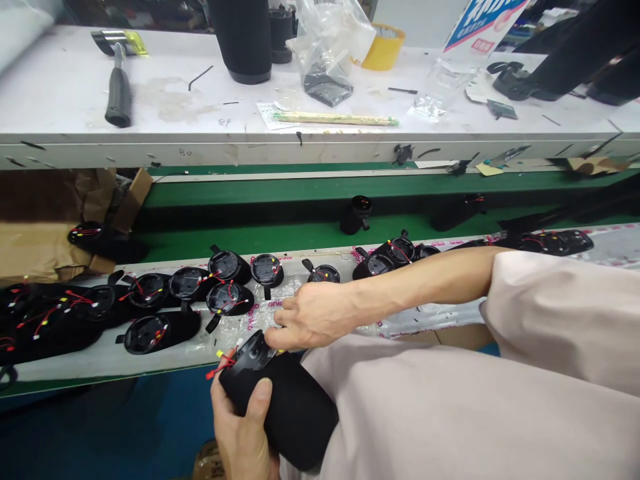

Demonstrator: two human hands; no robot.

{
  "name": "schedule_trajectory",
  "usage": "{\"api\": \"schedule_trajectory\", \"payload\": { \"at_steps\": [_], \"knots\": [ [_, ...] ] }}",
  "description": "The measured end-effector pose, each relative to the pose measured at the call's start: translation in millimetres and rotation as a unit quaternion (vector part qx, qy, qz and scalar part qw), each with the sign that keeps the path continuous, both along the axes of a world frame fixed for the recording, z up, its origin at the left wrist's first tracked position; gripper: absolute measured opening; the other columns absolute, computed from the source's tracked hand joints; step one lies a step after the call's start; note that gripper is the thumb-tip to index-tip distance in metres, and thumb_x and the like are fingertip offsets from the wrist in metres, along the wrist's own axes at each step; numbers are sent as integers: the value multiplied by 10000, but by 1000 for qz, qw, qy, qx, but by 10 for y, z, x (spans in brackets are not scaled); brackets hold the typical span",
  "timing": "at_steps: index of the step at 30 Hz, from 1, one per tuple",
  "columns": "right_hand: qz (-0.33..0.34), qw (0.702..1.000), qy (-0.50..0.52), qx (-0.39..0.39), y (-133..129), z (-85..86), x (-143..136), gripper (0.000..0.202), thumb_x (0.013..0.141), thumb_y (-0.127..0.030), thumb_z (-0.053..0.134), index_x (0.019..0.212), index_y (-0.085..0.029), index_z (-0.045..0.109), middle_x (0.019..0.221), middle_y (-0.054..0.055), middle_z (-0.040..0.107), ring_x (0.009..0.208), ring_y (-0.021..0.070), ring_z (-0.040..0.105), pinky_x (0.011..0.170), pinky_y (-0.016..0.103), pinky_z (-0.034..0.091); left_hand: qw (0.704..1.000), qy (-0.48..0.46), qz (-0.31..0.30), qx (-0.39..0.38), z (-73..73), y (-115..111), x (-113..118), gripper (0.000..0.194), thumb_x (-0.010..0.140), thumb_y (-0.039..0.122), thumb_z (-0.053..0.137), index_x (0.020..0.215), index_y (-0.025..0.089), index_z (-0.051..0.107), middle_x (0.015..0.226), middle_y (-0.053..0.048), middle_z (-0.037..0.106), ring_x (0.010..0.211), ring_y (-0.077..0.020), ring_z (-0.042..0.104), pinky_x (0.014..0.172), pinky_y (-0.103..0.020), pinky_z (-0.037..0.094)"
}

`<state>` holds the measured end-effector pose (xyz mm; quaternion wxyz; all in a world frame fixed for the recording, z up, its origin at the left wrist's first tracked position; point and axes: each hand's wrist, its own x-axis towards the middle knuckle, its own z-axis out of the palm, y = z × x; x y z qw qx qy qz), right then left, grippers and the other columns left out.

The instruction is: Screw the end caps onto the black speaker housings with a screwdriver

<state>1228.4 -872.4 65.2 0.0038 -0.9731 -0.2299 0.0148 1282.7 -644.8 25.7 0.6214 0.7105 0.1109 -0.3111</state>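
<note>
A black fabric-covered cylinder point(295, 410) lies tilted against the person's shirt at the lower middle. My left hand point(245, 423) wraps round its side from below, thumb on top. Its open end point(253, 353) faces up and left, with red wires and small yellow connectors point(227, 362) hanging out at the rim. My right hand point(307, 320) bends over the upper edge of that end, fingers curled together; whatever they pinch is hidden, though a bit of yellow shows beneath them.
More black cylinders point(150, 333) with red wires stand along the plastic-covered ledge point(215, 347), others lie on the green conveyor point(300, 233). The white shelf point(175, 120) above holds a hammer point(119, 93), yellow tape point(385, 48), plastic bags point(325, 60) and a tall black cylinder point(243, 40).
</note>
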Motion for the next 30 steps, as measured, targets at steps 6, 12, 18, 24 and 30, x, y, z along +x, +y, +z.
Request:
{"api": "schedule_trajectory", "payload": {
  "at_steps": [6,12,18,24,30],
  "knots": [
    [11,1000,-20,4,-29,-76,-5,231,1180,-259,229,1202,-174,443,862,-7,611,715,161,626,505,355,285,1000,-2,-10,7,44,-5,-17,935,670,503,941,1528,382,590,1327,-52,716,1225,-299,690,943,-298,607],
    [12,1000,-4,12,-46,-65,19,214,1184,-279,257,1203,-183,447,889,-5,618,753,165,635,529,354,328,1000,1,-18,3,33,-1,-9,948,674,507,932,1542,374,574,1334,-62,719,1150,-287,703,910,-315,613],
    [-4,1000,4,9,-18,8,-35,203,1170,-260,288,1193,-184,474,827,-14,600,686,181,631,498,375,269,998,-36,-28,36,21,28,-29,961,638,582,956,1490,321,598,1325,-89,713,1186,-339,693,938,-397,616],
    [-21,1000,-4,10,125,174,-135,226,1047,-60,335,1151,-138,519,748,5,607,568,184,574,469,389,244,984,-137,-24,114,88,-21,-87,1029,617,654,950,1487,253,573,1333,-131,674,1245,-402,660,1117,-634,534],
    [-12,997,62,37,156,319,49,215,1064,-71,423,1085,-138,626,674,-18,602,583,173,547,486,380,250,989,-104,0,109,-38,41,-6,1070,566,651,963,1480,245,584,1291,-136,687,1145,-378,688,1017,-606,591]
  ]
}}
